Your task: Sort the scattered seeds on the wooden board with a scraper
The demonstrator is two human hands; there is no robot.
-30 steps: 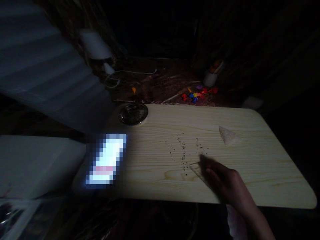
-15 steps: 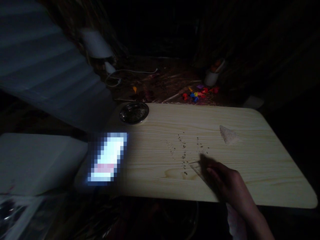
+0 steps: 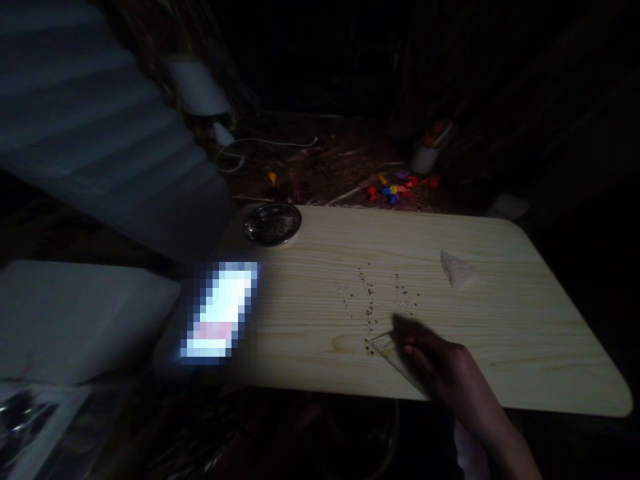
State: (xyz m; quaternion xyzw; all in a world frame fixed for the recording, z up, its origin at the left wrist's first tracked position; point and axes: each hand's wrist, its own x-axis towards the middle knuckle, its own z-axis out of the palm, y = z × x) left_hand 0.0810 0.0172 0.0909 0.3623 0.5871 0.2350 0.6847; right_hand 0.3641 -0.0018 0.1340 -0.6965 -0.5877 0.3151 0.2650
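Observation:
My right hand [image 3: 440, 363] is closed, its fingers pinched on a thin, see-through flat piece with straight edges and a pointed corner [image 3: 387, 348]; most of it is hidden under the hand. The corner rests on or just over the wooden table [image 3: 310, 360], touching or close to a few dark seeds [image 3: 369, 347]. More dark seeds [image 3: 369, 293] lie in a loose line beyond it, with thin streaks of pale grains [image 3: 344, 297] on either side. A heap of pale grains [image 3: 457, 270] sits farther right. My left hand is out of view.
At the table's far left corner stands a round metal dish [image 3: 273, 225]. A bright pixelated screen [image 3: 220, 313] is at the left edge. Behind the table are colourful small pieces [image 3: 395, 190], a white cup [image 3: 425, 159] and a white lamp [image 3: 197, 87] with a cable.
My right hand has moved a little left and toward me, bringing the flat piece's corner to the nearest dark seeds. The whole view has shifted slightly.

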